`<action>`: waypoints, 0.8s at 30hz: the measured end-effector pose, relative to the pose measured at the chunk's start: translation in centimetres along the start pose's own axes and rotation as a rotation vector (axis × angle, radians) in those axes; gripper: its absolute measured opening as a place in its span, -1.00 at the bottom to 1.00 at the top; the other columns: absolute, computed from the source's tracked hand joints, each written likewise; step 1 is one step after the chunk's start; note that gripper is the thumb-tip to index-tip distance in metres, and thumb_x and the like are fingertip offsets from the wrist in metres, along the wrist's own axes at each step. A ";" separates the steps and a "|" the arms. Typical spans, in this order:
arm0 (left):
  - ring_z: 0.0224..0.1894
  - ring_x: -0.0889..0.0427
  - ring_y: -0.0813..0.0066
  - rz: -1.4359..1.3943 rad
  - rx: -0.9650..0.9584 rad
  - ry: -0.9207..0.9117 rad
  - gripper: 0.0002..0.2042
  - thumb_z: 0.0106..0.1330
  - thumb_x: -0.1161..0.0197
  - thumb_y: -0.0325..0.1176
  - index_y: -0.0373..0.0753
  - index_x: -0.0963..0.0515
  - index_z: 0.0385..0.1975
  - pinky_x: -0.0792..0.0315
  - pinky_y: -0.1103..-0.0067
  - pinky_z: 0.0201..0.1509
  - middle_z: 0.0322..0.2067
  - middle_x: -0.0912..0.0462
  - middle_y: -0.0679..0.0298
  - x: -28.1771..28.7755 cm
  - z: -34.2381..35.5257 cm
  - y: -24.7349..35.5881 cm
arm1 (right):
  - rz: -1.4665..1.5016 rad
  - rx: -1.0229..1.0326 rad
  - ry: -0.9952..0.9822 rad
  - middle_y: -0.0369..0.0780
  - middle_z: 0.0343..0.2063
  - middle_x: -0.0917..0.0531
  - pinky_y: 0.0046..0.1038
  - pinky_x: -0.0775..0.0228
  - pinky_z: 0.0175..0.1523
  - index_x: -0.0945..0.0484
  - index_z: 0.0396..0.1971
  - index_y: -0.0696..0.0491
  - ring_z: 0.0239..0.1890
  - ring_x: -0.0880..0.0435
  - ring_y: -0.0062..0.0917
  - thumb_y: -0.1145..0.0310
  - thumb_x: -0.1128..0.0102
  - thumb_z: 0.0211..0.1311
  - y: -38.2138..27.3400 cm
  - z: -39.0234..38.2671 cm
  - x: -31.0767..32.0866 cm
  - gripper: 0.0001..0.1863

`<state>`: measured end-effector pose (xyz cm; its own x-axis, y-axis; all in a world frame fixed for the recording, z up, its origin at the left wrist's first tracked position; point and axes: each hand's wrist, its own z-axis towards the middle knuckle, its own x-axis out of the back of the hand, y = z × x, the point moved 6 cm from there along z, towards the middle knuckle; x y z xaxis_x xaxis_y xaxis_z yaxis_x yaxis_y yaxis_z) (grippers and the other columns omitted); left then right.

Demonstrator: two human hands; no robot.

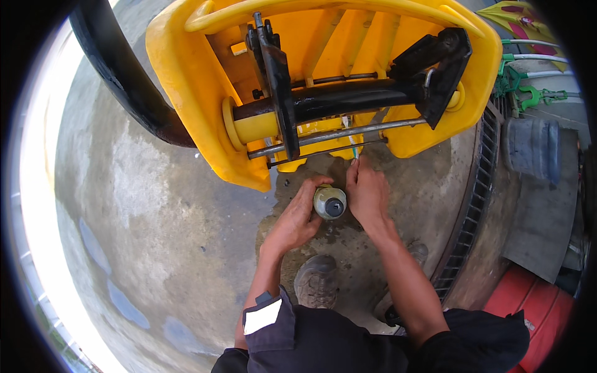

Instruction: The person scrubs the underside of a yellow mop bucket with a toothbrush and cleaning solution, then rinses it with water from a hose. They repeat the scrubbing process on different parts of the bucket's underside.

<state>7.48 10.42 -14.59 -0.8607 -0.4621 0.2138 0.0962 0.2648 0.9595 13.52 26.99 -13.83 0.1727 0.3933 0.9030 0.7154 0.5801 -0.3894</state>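
Observation:
My left hand is wrapped round a translucent greenish bottle with a dark cap facing up. Just right of it, my right hand grips a slim brush with a teal and white handle, which looks like a toothbrush. Its pale head reaches up among the metal rods of a large yellow plastic frame, which looks like a mop wringer. Inside the frame runs a thick black bar between black metal brackets. The brush tip's exact contact is hard to make out.
A curved black tube joins the frame at the left. Wet patches mark the concrete floor. To the right lie a drain grate, a bluish plastic container, green mop holders and a red object. My shoe stands below.

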 end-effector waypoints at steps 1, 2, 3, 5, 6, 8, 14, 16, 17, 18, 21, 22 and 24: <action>0.45 -0.40 -0.11 0.014 -0.017 0.006 -0.27 0.10 -0.11 -0.76 -0.23 -0.30 0.39 -0.34 0.19 0.48 0.30 -0.45 -0.01 0.1 0.0 0.0 | 0.029 0.008 0.041 0.14 -0.50 -0.71 0.13 -0.55 -0.22 -0.55 -0.21 0.13 -0.34 -0.75 0.16 0.20 -0.03 0.61 -0.1 0.2 0.5 -0.71; 0.45 -0.40 -0.11 0.029 -0.034 0.012 -0.27 0.09 -0.08 -0.77 -0.23 -0.31 0.39 -0.33 0.19 0.49 0.30 -0.45 -0.02 0.2 -0.1 -0.2 | -0.015 0.031 0.073 0.12 -0.52 -0.71 0.13 -0.55 -0.25 -0.56 -0.23 0.12 -0.37 -0.75 0.15 0.21 -0.03 0.60 -0.5 0.2 0.4 -0.72; 0.45 -0.40 -0.11 0.039 -0.057 0.012 -0.27 0.08 -0.05 -0.77 -0.23 -0.33 0.39 -0.33 0.20 0.50 0.30 -0.45 -0.03 0.1 -0.1 -0.1 | -0.063 0.048 0.111 0.10 -0.54 -0.71 0.12 -0.56 -0.27 -0.56 -0.24 0.11 -0.40 -0.75 0.13 0.21 -0.04 0.60 -0.6 0.1 0.5 -0.72; 0.45 -0.40 -0.10 0.031 -0.048 0.035 -0.26 0.08 -0.04 -0.78 -0.24 -0.34 0.39 -0.31 0.21 0.51 0.30 -0.46 -0.04 0.0 -0.1 -0.6 | -0.132 0.088 0.137 0.07 -0.58 -0.70 0.10 -0.56 -0.33 -0.57 -0.25 0.09 -0.46 -0.75 0.10 0.21 -0.06 0.59 -0.3 0.0 0.1 -0.73; 0.44 -0.40 -0.10 0.028 -0.042 0.048 -0.26 0.07 -0.03 -0.78 -0.25 -0.35 0.38 -0.31 0.21 0.52 0.29 -0.46 -0.05 0.1 -0.1 -0.8 | -0.150 0.114 0.124 0.05 -0.60 -0.70 0.08 -0.55 -0.36 -0.57 -0.26 0.08 -0.48 -0.75 0.08 0.21 -0.08 0.58 -0.3 0.3 -0.5 -0.74; 0.43 -0.44 -0.09 0.035 -0.027 0.074 -0.32 0.10 0.02 -0.78 -0.27 -0.42 0.33 -0.31 0.24 0.52 0.27 -0.52 -0.04 0.3 0.0 -0.2 | -0.153 0.131 0.171 0.01 -0.62 -0.70 0.05 -0.55 -0.41 -0.58 -0.27 0.07 -0.53 -0.74 0.04 0.21 -0.10 0.56 -0.2 0.3 -0.3 -0.75; 0.33 -0.54 -0.06 0.029 -0.054 0.143 -0.47 0.24 0.04 -0.77 -0.30 -0.54 0.21 -0.41 0.24 0.41 0.20 -0.59 0.00 1.3 0.9 -0.6 | -0.196 0.141 0.262 -0.04 -0.63 -0.71 -0.02 -0.57 -0.43 -0.61 -0.38 0.04 -0.55 -0.74 -0.01 0.20 -0.17 0.51 -0.9 0.1 0.6 -0.73; 0.28 -0.58 -0.02 0.015 -0.030 0.163 -0.55 0.34 0.01 -0.72 -0.31 -0.56 0.20 -0.44 0.26 0.37 0.17 -0.63 0.01 1.8 1.7 -0.8 | -0.185 0.118 0.274 -0.05 -0.62 -0.71 -0.04 -0.57 -0.43 -0.61 -0.41 0.03 -0.55 -0.74 -0.02 0.21 -0.19 0.50 -1.1 -0.1 0.8 -0.73; 0.27 -0.61 0.03 0.008 -0.010 0.161 -0.60 0.41 -0.01 -0.69 -0.31 -0.57 0.20 -0.45 0.31 0.37 0.15 -0.65 0.02 2.0 2.2 -0.9 | -0.133 0.133 0.338 -0.05 -0.63 -0.70 -0.04 -0.57 -0.43 -0.63 -0.39 0.03 -0.56 -0.74 -0.03 0.21 -0.21 0.49 -1.3 -0.2 1.3 -0.75; 0.26 -0.64 0.08 -0.003 0.007 0.157 -0.64 0.47 -0.03 -0.65 -0.32 -0.58 0.19 -0.45 0.35 0.38 0.13 -0.68 0.02 2.1 2.7 -1.1 | -0.084 0.146 0.404 -0.05 -0.63 -0.69 -0.05 -0.57 -0.44 -0.65 -0.36 0.03 -0.56 -0.74 -0.03 0.22 -0.22 0.47 -1.4 -0.2 2.0 -0.77; 0.17 -0.69 0.21 -0.025 0.052 0.142 -0.71 0.62 -0.09 -0.48 -0.33 -0.59 0.22 -0.50 0.37 0.31 0.07 -0.74 0.08 3.0 4.1 -2.0 | -0.139 0.154 0.358 -0.06 -0.65 -0.68 -0.06 -0.56 -0.44 -0.72 -0.27 0.02 -0.57 -0.74 -0.06 0.23 -0.25 0.45 -0.8 0.4 0.6 -0.80; 0.14 -0.69 0.26 -0.067 0.041 0.141 -0.71 0.63 -0.10 -0.46 -0.33 -0.59 0.23 -0.51 0.39 0.29 0.07 -0.74 0.10 3.1 4.6 -2.2 | -0.192 0.151 0.303 -0.06 -0.65 -0.68 -0.06 -0.56 -0.44 -0.74 -0.24 0.02 -0.57 -0.74 -0.07 0.23 -0.25 0.44 -0.6 0.6 -0.1 -0.80; 0.09 -0.70 0.37 -0.146 0.029 0.153 -0.70 0.65 -0.12 -0.40 -0.34 -0.60 0.24 -0.54 0.42 0.25 0.07 -0.75 0.13 3.0 5.2 -2.5 | -0.098 0.174 0.434 -0.08 -0.66 -0.68 -0.07 -0.55 -0.45 -0.77 -0.20 0.02 -0.58 -0.73 -0.07 0.23 -0.26 0.43 -0.9 0.2 1.4 -0.80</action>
<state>2.03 12.81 -17.31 -0.7783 -0.6199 0.0999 -0.0405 0.2083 0.9772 13.02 27.20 -12.25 0.4030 0.0177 0.9150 0.6249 0.7251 -0.2893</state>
